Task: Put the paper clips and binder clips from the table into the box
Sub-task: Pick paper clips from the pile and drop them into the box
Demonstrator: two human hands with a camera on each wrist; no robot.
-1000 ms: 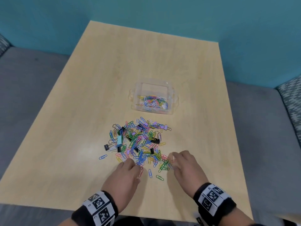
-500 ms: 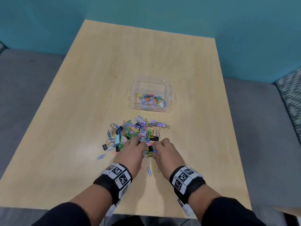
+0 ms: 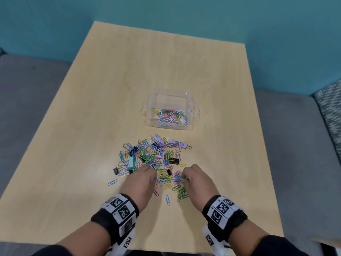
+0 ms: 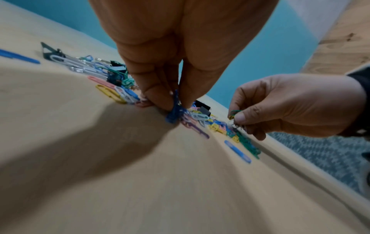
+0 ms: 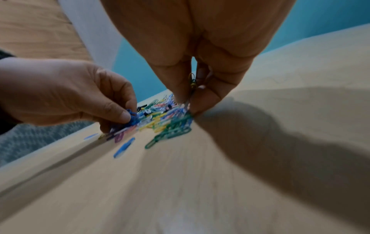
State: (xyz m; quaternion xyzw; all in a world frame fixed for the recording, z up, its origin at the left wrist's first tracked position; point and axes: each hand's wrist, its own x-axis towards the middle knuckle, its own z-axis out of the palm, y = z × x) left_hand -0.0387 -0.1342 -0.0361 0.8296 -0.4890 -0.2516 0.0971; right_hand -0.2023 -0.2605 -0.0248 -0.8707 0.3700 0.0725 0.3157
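A heap of coloured paper clips and black, mint and lilac binder clips (image 3: 155, 157) lies on the wooden table (image 3: 92, 126) in front of a clear plastic box (image 3: 170, 109) that holds several paper clips. My left hand (image 3: 154, 177) is at the heap's near edge and pinches a small bunch of blue paper clips (image 4: 174, 109) between thumb and fingers. My right hand (image 3: 184, 179), a little to the right, pinches a few green and yellow paper clips (image 5: 192, 82). Loose clips (image 3: 167, 199) lie between my two hands.
The table's right edge runs close to my right hand. A grey sofa (image 3: 27, 100) surrounds the table, with a patterned cushion (image 3: 330, 111) at the right. A teal wall stands behind. A single blue clip (image 3: 112, 182) lies apart to the left of the heap.
Both hands moved forward into the heap's near edge, then drew slightly apart, each now pinching a small bunch of paper clips.
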